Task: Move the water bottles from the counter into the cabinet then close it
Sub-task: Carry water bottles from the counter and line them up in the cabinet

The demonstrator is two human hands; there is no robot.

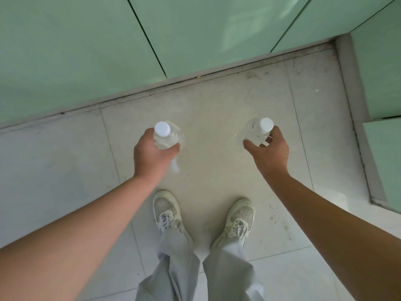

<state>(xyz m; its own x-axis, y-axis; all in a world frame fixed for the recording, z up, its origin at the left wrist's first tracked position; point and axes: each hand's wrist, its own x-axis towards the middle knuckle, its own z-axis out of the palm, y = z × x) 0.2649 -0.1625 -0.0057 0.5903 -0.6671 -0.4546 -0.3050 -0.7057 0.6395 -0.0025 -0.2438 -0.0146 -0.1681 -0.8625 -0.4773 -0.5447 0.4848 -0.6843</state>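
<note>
Now each hand [152,153] [270,152] grips one bottle [166,137] [256,132] upright.

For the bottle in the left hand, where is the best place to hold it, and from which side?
Hold the bottle around its clear body just below the white cap, coming from the side as the left hand does. It stands upright, so the fingers wrap its round wall.

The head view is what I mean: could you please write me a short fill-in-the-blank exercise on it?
1. Each hand holds one clear ____.
2. The cap of the left hand's bottle is ____ in colour.
3. The cabinet doors ahead are pale ____.
4. The right hand is ____ on its bottle.

Missing words: bottle; white; green; shut
</note>
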